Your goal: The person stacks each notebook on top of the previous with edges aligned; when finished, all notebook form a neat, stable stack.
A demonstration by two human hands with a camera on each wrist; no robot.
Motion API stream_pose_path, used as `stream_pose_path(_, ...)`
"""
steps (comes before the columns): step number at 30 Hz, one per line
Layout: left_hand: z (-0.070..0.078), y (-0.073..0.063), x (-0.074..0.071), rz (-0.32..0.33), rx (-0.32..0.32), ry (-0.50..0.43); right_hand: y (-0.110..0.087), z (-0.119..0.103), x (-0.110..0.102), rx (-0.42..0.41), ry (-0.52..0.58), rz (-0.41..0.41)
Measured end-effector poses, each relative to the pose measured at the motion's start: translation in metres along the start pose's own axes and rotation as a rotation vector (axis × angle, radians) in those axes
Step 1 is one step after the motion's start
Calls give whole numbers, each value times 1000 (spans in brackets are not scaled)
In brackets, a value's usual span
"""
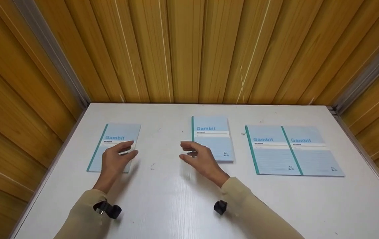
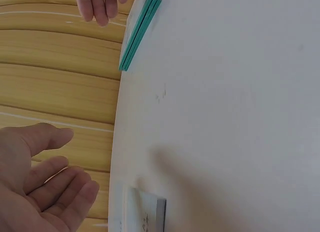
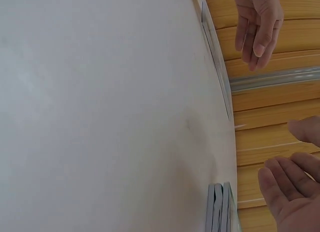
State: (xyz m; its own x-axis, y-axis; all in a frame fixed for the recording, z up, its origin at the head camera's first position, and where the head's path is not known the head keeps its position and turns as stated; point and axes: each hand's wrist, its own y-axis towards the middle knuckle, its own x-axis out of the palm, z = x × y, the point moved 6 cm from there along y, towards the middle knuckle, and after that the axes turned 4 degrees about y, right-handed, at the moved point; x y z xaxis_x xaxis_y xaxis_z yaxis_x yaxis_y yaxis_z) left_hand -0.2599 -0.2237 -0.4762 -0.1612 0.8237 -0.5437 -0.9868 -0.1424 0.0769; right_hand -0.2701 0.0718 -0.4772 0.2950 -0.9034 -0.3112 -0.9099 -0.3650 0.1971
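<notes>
Pointing lengthwise toward the wall (image 1: pixel 186 49), notebooks (image 1: pixel 217 140) seem untouched; left hand (image 1: pixel 116 157) and right hand (image 1: pixel 202 159) gape, empty.

The left hand (image 1: pixel 113 159) and right hand (image 1: pixel 205 160) hover, fingers (image 2: pixel 80 202) loosely curved.

White table (image 1: pixel 163 202) before yellow wood-grain plank walls (image 1: pixel 184 49); grey metal strips (image 1: pixel 52 53) in both corners.

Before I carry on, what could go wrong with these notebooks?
1. The right grip overlaps the spine side of the middle stack of light-blue, green-spined paper notebooks in the head view; a low sweep might knock its layers askew.
2. The side-by-side pair of light-blue, green-spined paper notebooks appears to meet edge to edge, so sliding one could shift the other.
</notes>
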Motion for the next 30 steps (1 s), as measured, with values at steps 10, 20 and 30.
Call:
stream_pose_path(10, -31, -8, -45, 46, -52, 45, 10, 15, 37, 82, 96, -35)
stream_pose_path(20, -65, -15, -80, 84, -131, 50, 17, 19, 72, 120, 124, -70)
stream_pose_path(30, -93, -21, -98, 98, -170, 43, 24, 17, 100, 157, 117, -93)
